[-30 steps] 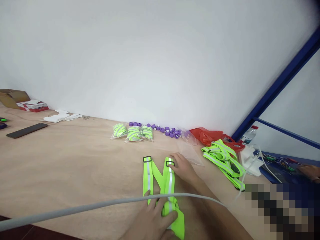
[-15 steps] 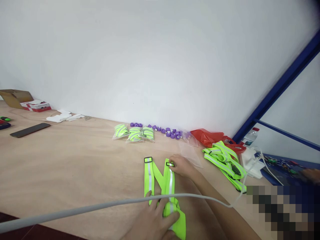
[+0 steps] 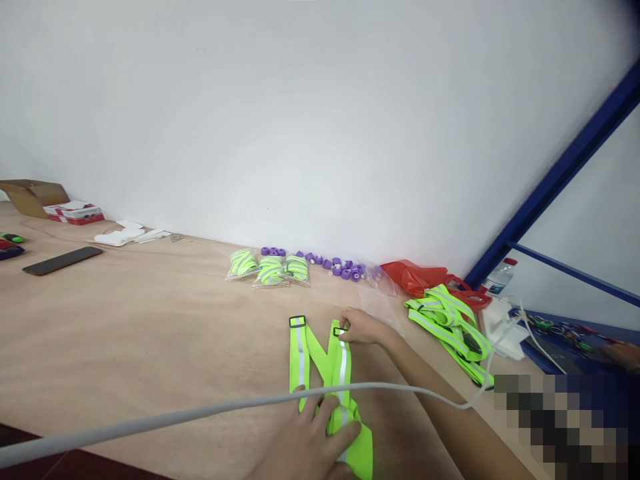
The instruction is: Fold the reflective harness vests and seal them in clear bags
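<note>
A neon-green reflective strap with silver stripes and black slide buckles lies folded on the table before me. My right hand pinches its far right end beside the black slider buckle. The other slider buckle sits at the strap's far left end, apart from both hands. My left hand lies on the near part of the strap with its fingers spread, thumb over the bunched green folds. A grey cable crosses in front of the fingers and hides part of them.
Bagged green straps and purple caps line the wall. To the right lie a loose strap pile, a red plastic bag, and a bottle. At left are a dark flat bar and a cardboard box.
My right hand's fingers have shifted slightly at the buckle. My left hand stays on the strap, and the whole view has moved only a little.
</note>
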A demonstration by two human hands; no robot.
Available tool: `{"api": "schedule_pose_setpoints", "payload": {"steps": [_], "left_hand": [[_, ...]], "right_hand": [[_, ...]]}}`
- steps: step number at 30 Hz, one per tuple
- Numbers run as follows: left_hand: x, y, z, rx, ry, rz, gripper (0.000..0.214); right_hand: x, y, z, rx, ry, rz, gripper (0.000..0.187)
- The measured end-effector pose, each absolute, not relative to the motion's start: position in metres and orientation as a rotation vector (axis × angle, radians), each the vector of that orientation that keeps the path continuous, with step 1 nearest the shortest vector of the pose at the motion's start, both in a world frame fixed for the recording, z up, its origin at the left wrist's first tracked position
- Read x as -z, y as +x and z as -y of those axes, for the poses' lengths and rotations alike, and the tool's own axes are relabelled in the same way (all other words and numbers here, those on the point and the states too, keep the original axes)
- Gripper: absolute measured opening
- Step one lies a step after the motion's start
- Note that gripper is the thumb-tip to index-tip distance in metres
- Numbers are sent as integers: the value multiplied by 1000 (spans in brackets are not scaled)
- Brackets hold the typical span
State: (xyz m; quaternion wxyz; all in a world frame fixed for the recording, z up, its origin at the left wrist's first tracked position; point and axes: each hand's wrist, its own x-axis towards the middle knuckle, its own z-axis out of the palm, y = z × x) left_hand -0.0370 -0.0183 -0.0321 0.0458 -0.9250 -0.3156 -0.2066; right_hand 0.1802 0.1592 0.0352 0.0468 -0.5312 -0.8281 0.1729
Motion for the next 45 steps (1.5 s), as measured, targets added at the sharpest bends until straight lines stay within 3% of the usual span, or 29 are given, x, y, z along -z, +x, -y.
{"api": "schedule_pose_setpoints", "payload": {"steps": [8, 21, 27, 37, 45], "left_hand": [[37, -36, 19, 607, -2773, 970, 63], [28, -34, 18, 781, -2619, 855, 51], [58, -12, 23, 1025, -2459, 731, 28], [70, 14, 28, 1263, -2317, 745, 32], [73, 17, 29, 1167, -2365, 677, 24]], "right_hand": [[-33, 181, -162, -535, -1583, 2436, 12], [-28, 190, -165, -484, -1511, 2364, 9], [-27, 186, -156, -621, -1491, 2409, 14], [-35, 194, -136, -729, -1629, 2420, 27], [-43, 193, -130, -662, -1725, 2491, 31]]}}
